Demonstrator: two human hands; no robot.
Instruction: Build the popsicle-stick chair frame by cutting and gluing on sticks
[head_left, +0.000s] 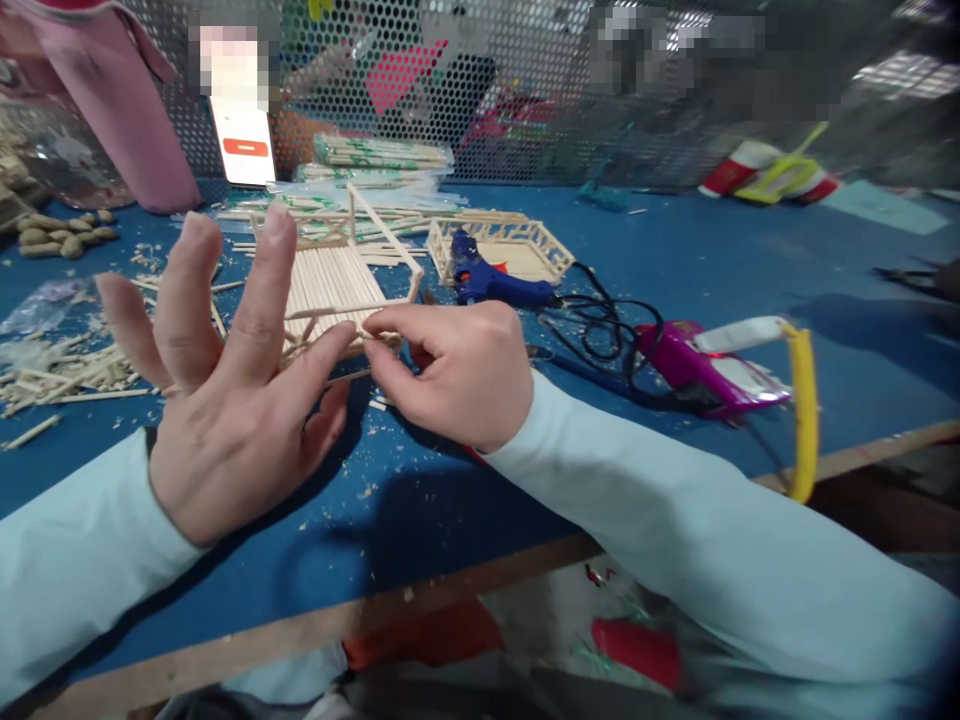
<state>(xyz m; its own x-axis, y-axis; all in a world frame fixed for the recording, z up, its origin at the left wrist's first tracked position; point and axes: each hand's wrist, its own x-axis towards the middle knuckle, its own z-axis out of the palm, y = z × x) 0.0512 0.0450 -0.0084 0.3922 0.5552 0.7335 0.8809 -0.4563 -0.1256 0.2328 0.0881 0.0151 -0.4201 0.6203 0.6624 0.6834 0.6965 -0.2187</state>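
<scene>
We have the stick structure [330, 280] on the blue table [637, 240], at the near edge of which our two hands meet, and we would judge it partly built. Its floor of close-laid sticks looks complete, a raised rail runs along the near and right sides, and short slanting braces show under the near rail. Under the right rail we see no such braces, so that side seems unfinished; our fingers hide much of the left. Our right hand [465, 375] pinches the near edge between thumb and forefinger. Our left hand [232, 430] has its forefinger at that edge, three fingers raised, and we cannot tell whether its thumb grips too. The blue glue gun [487, 282] lies beside a second stick piece [559, 262], whose latticed sides look further along, and loose stick pieces [75, 380] are scattered to the left
</scene>
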